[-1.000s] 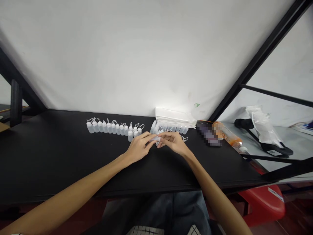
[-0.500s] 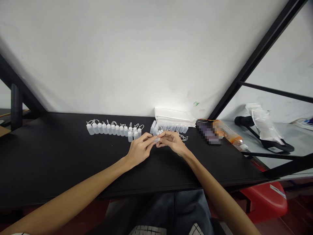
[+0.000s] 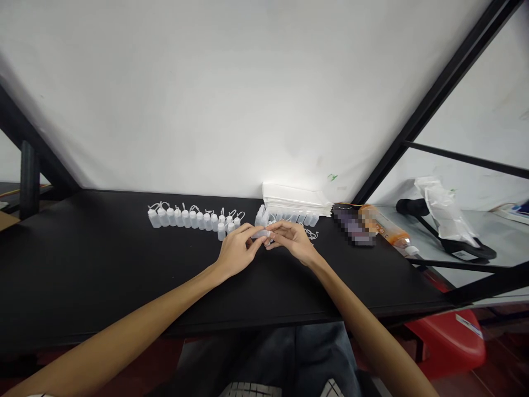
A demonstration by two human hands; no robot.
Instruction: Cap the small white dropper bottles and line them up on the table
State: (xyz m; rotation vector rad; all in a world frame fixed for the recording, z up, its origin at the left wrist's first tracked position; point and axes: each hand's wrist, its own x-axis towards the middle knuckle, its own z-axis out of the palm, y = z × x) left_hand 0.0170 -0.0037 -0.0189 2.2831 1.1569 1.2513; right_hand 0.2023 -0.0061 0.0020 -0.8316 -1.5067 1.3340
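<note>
Between my hands, above the black table [image 3: 124,275], lies a small translucent squeeze bottle [image 3: 259,234] on its side. My left hand [image 3: 238,246] is closed around its left part. At its right end, the fingers of my right hand [image 3: 292,240] pinch it, and they partly hide that end. Left of my hands stands a row of small white squeeze bottles [image 3: 185,218], their caps fitted with thin white straps. Behind my right hand are more small bottles [image 3: 309,220] and loose white strap caps [image 3: 312,235], partly covered by my fingers.
A stack of white sheets [image 3: 293,196] rests by the wall, behind the bottles. To the right lie a blurred dark object [image 3: 353,225] and an orange-labelled drink bottle [image 3: 388,230]. Black metal frame bars [image 3: 433,88] flank the table; a red stool [image 3: 450,342] stands below right.
My left fingers have shifted on the small bottle, so more of its side shows now. My right hand stays at its end. The view has moved very slightly.
</note>
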